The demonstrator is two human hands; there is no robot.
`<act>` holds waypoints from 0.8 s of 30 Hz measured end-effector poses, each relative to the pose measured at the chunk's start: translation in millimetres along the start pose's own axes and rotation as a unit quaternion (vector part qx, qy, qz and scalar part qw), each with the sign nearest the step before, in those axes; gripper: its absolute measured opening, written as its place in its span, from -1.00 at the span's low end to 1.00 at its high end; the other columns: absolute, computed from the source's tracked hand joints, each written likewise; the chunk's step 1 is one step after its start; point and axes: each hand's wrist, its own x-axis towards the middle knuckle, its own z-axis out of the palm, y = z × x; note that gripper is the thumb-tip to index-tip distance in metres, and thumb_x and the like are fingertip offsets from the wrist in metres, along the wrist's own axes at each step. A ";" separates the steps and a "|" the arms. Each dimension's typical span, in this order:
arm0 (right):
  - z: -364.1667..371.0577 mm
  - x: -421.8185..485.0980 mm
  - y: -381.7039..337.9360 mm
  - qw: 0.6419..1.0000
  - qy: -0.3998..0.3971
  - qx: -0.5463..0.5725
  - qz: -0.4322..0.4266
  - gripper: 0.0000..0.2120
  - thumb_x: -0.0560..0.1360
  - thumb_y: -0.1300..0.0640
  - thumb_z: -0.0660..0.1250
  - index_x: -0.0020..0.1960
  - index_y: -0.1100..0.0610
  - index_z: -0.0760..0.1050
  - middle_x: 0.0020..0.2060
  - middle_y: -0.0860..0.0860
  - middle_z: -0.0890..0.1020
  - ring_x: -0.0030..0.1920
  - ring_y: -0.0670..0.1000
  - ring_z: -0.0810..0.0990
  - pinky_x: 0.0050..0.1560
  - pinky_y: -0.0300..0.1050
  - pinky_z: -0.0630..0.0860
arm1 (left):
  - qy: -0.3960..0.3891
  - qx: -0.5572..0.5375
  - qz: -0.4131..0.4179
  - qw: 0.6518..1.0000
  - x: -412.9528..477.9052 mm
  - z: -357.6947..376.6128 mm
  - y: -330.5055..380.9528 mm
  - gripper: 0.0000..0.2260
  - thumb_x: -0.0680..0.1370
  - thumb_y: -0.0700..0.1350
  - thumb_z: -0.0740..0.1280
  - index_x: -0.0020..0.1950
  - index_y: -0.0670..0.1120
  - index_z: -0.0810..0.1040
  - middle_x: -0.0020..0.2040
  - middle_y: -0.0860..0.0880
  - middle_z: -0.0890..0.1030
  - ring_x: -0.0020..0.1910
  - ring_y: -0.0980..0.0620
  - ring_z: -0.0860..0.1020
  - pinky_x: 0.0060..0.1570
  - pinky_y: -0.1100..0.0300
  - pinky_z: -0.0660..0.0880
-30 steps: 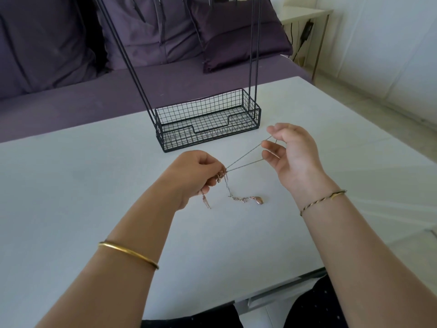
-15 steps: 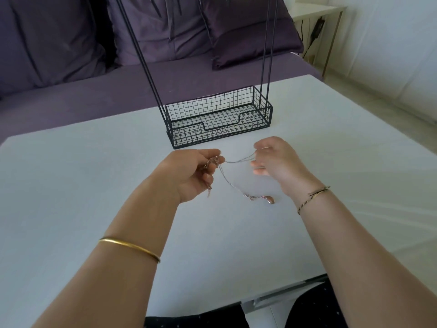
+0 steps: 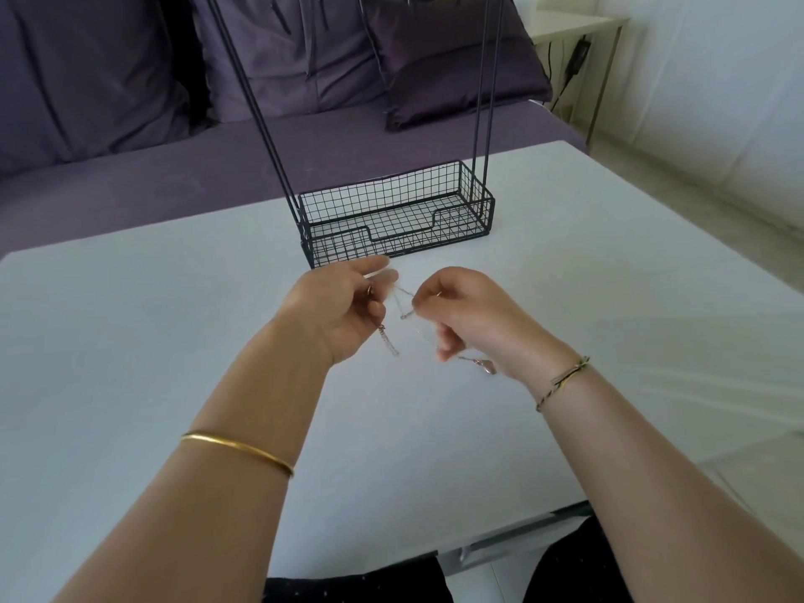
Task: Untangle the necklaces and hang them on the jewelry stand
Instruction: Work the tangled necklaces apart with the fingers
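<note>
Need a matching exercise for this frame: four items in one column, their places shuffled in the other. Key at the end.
Things
1. jewelry stand
2. gold bangle
3. pendant
4. braided bracelet

Places
a. round the wrist of the right hand
b. at the end of one of the necklaces, beside the right hand
c. on the white table, towards its far edge
d. round the left forearm

Pairs: 1-c, 2-d, 3-b, 4-a
</note>
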 end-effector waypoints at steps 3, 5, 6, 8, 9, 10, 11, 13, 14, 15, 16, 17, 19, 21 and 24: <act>-14.4 -1.2 4.1 0.990 0.074 -0.098 -0.067 -0.91 0.48 0.20 0.33 -0.20 0.10 0.54 -0.46 -0.11 0.43 -0.54 -0.18 0.39 -0.44 -0.31 0.34 | 0.012 0.077 0.015 0.997 -1.0 -0.4 -1.2 -0.67 0.55 -0.45 0.02 0.00 -0.19 0.54 -0.18 -0.14 0.52 -0.44 0.13 0.41 -0.52 0.37 0.37; -23.5 -3.6 5.6 0.982 0.125 -0.110 -0.095 -0.90 0.47 0.20 0.35 -0.22 0.10 0.56 -0.48 -0.12 0.43 -0.53 -0.21 0.39 -0.48 -0.37 0.28 | 0.011 0.120 0.014 0.993 -2.8 1.4 -3.1 -0.70 0.57 -0.44 0.04 0.01 -0.21 0.52 -0.21 -0.15 0.50 -0.42 0.11 0.41 -0.54 0.38 0.38; -27.9 -5.2 5.7 0.979 0.145 -0.105 -0.099 -0.90 0.47 0.19 0.35 -0.22 0.10 0.56 -0.49 -0.12 0.43 -0.54 -0.20 0.38 -0.50 -0.36 0.28 | 0.007 0.136 0.013 0.991 -3.5 2.6 -4.0 -0.73 0.58 -0.43 0.06 0.02 -0.22 0.51 -0.21 -0.15 0.49 -0.41 0.11 0.42 -0.54 0.38 0.39; -37.4 -10.3 3.3 0.975 0.171 -0.096 -0.101 -0.91 0.47 0.18 0.36 -0.21 0.13 0.59 -0.48 -0.10 0.46 -0.55 -0.20 0.38 -0.54 -0.40 0.24 | -0.005 0.162 0.013 0.987 -5.3 5.9 -5.8 -0.78 0.60 -0.40 0.09 -0.01 -0.21 0.50 -0.21 -0.14 0.50 -0.40 0.10 0.43 -0.53 0.38 0.39; -41.6 -12.2 2.3 0.976 0.177 -0.088 -0.096 -0.91 0.47 0.18 0.36 -0.20 0.15 0.60 -0.47 -0.08 0.47 -0.56 -0.20 0.38 -0.56 -0.42 0.23 | -0.010 0.173 0.017 0.985 -5.6 7.2 -6.1 -0.79 0.61 -0.39 0.11 -0.04 -0.20 0.51 -0.20 -0.13 0.50 -0.39 0.10 0.43 -0.53 0.37 0.38; -46.2 -14.4 2.4 0.977 0.180 -0.078 -0.086 -0.90 0.47 0.17 0.36 -0.19 0.15 0.61 -0.47 -0.07 0.49 -0.58 -0.20 0.38 -0.58 -0.42 0.22 | -0.015 0.182 0.021 0.983 -5.7 8.5 -6.4 -0.78 0.61 -0.38 0.11 -0.06 -0.20 0.52 -0.21 -0.13 0.51 -0.39 0.11 0.43 -0.53 0.37 0.37; -50.3 -16.1 3.0 0.979 0.180 -0.066 -0.069 -0.88 0.48 0.15 0.35 -0.19 0.13 0.62 -0.47 -0.06 0.50 -0.59 -0.19 0.36 -0.59 -0.40 0.21 | -0.020 0.190 0.025 0.981 -5.7 9.6 -6.4 -0.77 0.61 -0.37 0.11 -0.09 -0.20 0.52 -0.21 -0.12 0.52 -0.39 0.11 0.43 -0.53 0.37 0.36; -57.8 -19.3 6.2 0.982 0.180 -0.042 -0.028 -0.84 0.50 0.11 0.32 -0.21 0.08 0.62 -0.50 -0.07 0.51 -0.59 -0.12 0.30 -0.58 -0.29 0.23 | -0.023 0.205 0.030 0.978 -6.2 11.9 -6.8 -0.75 0.62 -0.36 0.11 -0.12 -0.20 0.53 -0.21 -0.11 0.53 -0.40 0.12 0.42 -0.53 0.37 0.34; -60.7 -20.3 8.0 0.983 0.179 -0.031 -0.013 -0.82 0.51 0.10 0.30 -0.22 0.08 0.62 -0.50 -0.06 0.51 -0.59 -0.09 0.27 -0.57 -0.28 0.22 | -0.024 0.213 0.031 0.976 -6.3 12.7 -7.1 -0.75 0.62 -0.35 0.10 -0.12 -0.20 0.53 -0.21 -0.11 0.53 -0.40 0.12 0.41 -0.53 0.37 0.33; -63.1 -21.1 9.6 0.983 0.179 -0.023 -0.001 -0.79 0.53 0.10 0.28 -0.22 0.10 0.61 -0.50 -0.04 0.50 -0.61 -0.08 0.24 -0.58 -0.30 0.21 | -0.026 0.221 0.031 0.974 -6.4 13.1 -7.5 -0.75 0.63 -0.35 0.11 -0.12 -0.20 0.53 -0.22 -0.11 0.52 -0.40 0.12 0.40 -0.53 0.37 0.33; -64.8 -21.5 10.7 0.983 0.183 -0.018 0.007 -0.77 0.54 0.10 0.27 -0.22 0.13 0.59 -0.49 0.00 0.50 -0.64 -0.09 0.23 -0.60 -0.33 0.18 | -0.027 0.231 0.030 0.972 -6.2 12.7 -7.7 -0.76 0.63 -0.34 0.11 -0.12 -0.20 0.54 -0.23 -0.10 0.51 -0.39 0.12 0.40 -0.52 0.36 0.33; -66.2 -22.4 11.4 0.982 0.188 -0.015 0.015 -0.76 0.56 0.09 0.25 -0.21 0.16 0.58 -0.48 0.03 0.50 -0.66 -0.09 0.23 -0.62 -0.36 0.15 | -0.029 0.240 0.029 0.970 -5.9 12.2 -8.1 -0.77 0.63 -0.32 0.13 -0.12 -0.20 0.54 -0.24 -0.09 0.51 -0.39 0.13 0.39 -0.51 0.36 0.32; -68.2 -23.0 12.7 0.980 0.197 -0.011 0.029 -0.73 0.57 0.07 0.23 -0.19 0.19 0.56 -0.47 0.05 0.50 -0.68 -0.09 0.25 -0.64 -0.36 0.14 | -0.039 0.255 0.024 0.966 -5.7 11.0 -9.1 -0.83 0.62 -0.26 0.20 -0.11 -0.21 0.55 -0.26 -0.08 0.52 -0.38 0.13 0.38 -0.48 0.36 0.33; -70.1 -22.6 14.2 0.978 0.204 -0.001 0.046 -0.72 0.58 0.06 0.21 -0.17 0.20 0.55 -0.48 0.05 0.50 -0.68 -0.09 0.30 -0.64 -0.35 0.17 | -0.052 0.279 0.027 0.958 -5.3 10.3 -10.0 -0.90 0.56 -0.20 0.33 -0.11 -0.21 0.56 -0.26 -0.06 0.53 -0.36 0.12 0.36 -0.44 0.34 0.34; -71.4 -21.4 14.9 0.975 0.209 0.009 0.071 -0.72 0.59 0.05 0.19 -0.13 0.22 0.54 -0.46 0.06 0.51 -0.69 -0.10 0.35 -0.65 -0.39 0.20 | -0.057 0.362 0.054 0.929 -2.8 8.9 -12.4 -0.90 0.43 -0.22 0.48 -0.11 -0.17 0.59 -0.24 -0.05 0.59 -0.29 0.06 0.38 -0.28 0.25 0.37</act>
